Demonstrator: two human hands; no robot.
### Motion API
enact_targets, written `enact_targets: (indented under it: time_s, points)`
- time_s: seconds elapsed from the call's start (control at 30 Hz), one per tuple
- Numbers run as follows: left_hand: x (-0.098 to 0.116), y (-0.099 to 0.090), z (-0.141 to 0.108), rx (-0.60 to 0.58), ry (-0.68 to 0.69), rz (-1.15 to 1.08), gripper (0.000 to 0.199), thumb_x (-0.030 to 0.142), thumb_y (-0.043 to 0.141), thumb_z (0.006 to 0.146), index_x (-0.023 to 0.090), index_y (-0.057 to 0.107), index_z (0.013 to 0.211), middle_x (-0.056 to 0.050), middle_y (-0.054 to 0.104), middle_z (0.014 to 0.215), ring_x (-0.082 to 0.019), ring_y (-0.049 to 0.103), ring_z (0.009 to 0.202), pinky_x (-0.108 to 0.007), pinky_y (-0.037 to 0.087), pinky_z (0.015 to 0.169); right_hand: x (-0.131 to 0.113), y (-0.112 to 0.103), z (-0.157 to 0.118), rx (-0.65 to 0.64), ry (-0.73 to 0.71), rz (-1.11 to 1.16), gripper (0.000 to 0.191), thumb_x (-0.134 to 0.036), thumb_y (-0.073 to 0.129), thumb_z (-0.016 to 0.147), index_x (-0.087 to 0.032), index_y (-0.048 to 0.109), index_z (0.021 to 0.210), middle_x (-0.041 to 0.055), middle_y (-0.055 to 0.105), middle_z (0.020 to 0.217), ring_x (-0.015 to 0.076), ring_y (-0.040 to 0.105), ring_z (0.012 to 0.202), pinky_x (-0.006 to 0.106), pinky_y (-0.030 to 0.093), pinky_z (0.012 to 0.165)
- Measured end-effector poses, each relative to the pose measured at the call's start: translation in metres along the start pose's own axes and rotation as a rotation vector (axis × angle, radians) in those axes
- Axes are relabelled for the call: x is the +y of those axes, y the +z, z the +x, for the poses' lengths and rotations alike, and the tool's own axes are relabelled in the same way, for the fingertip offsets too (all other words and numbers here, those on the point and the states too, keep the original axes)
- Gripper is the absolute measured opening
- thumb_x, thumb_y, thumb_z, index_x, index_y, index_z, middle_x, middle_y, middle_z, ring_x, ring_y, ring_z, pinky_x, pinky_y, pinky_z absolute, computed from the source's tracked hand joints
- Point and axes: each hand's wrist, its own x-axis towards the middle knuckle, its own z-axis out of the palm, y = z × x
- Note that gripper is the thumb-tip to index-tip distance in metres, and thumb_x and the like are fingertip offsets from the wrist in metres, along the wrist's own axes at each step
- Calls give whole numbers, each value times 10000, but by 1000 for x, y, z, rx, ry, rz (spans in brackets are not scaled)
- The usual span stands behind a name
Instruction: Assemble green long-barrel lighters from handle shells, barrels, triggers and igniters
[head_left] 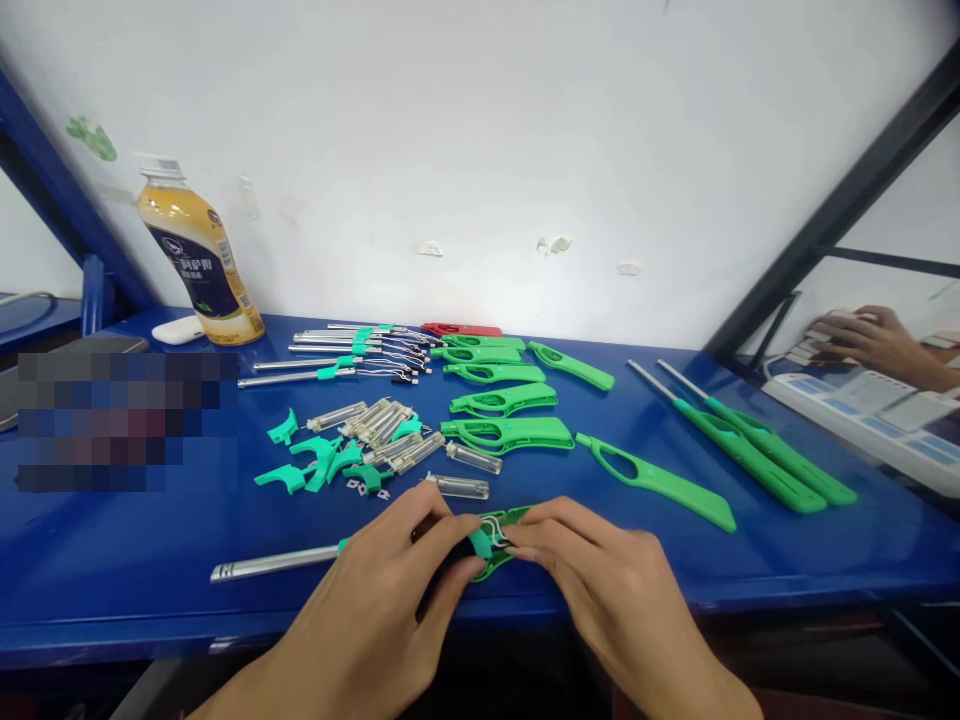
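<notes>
Near the table's front edge lies a green lighter housing half [517,516], its inside facing up, partly hidden by both hands. A silver lighter tube [277,564] sticks out of it to the left. My left hand [397,580] is closed, thumb and fingers pinching a teal trigger [481,544] at the housing. White wires [493,530] curve between the two hands. My right hand [600,560] is closed at the housing's right part, fingertips together by the wires and a small black piece; exactly what they pinch is hidden.
Behind the hands lie clear fuel tanks [386,425], loose teal triggers [322,460], wired tubes [322,348] and green housing halves [517,435]. Two assembled lighters [757,455] lie right. A drink bottle [199,260] stands back left. Another person's hand [862,335] shows beyond the right frame.
</notes>
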Motion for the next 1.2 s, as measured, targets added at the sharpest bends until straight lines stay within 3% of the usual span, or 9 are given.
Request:
enact_targets:
  time_s: [0.13, 0.37, 0.5, 0.63, 0.8, 0.97, 1.07, 1.2]
  points:
    - [-1, 1, 0, 5, 30, -14, 226, 111, 539, 1075, 244, 633, 1232, -14, 604, 991, -142, 648, 778, -266, 554, 682, -1, -1, -2, -24, 33, 14, 269, -171, 531, 1134, -304, 741, 1236, 1, 775, 1107, 127, 777, 838, 220, 565, 789]
    - [0, 0, -1, -1, 49, 53, 184, 117, 510, 1080, 219, 636, 1166, -39, 580, 1000, -161, 611, 779, -281, 556, 637, -5, -6, -6, -82, -25, -161, 239, -257, 513, 1146, -250, 724, 1258, 40, 742, 1123, 152, 783, 823, 264, 501, 599]
    - [5, -3, 2, -14, 80, 151, 205, 95, 490, 1069, 184, 657, 1148, -64, 587, 982, -207, 580, 829, -325, 539, 627, -5, -9, -5, -99, -37, -185, 255, -259, 483, 1156, -252, 720, 1250, 33, 738, 1109, 134, 769, 777, 268, 476, 575]
    - [9, -7, 4, -47, 92, 210, 255, 64, 469, 1058, 152, 687, 1157, -86, 594, 987, -225, 534, 863, -389, 548, 701, -3, -8, -6, -97, -22, -191, 246, -325, 496, 1161, -275, 704, 1283, 31, 745, 1135, 147, 779, 814, 271, 481, 578]
    - [6, -11, 4, -44, 84, 136, 303, 37, 460, 1068, 173, 669, 1240, -79, 605, 1041, -217, 532, 953, -381, 554, 823, 0, -5, -9, -61, 16, -187, 258, -440, 526, 1146, -312, 695, 1292, 20, 749, 1156, 166, 800, 825, 286, 540, 620]
    - [-3, -35, -2, 25, 64, 238, 333, 90, 533, 1077, 240, 633, 1358, -47, 641, 1244, -199, 559, 1178, -332, 515, 1016, 3, -4, -9, -33, 28, -145, 244, -406, 523, 1152, -342, 715, 1288, 13, 750, 1155, 140, 798, 792, 261, 564, 658]
    - [-9, -48, -6, -1, 30, 298, 250, 178, 568, 1086, 278, 667, 1293, -13, 682, 1209, -180, 629, 1123, -289, 544, 947, 4, -4, -8, -25, 43, -107, 237, -384, 540, 1149, -350, 729, 1287, 10, 748, 1150, 129, 797, 805, 248, 572, 698]
    - [-15, -49, -10, -4, 47, 318, 213, 220, 524, 1104, 272, 716, 1181, -17, 746, 1109, -199, 717, 998, -322, 587, 848, 5, -4, -7, -23, 62, -70, 227, -357, 571, 1137, -349, 751, 1275, 9, 747, 1136, 126, 797, 812, 239, 576, 714]
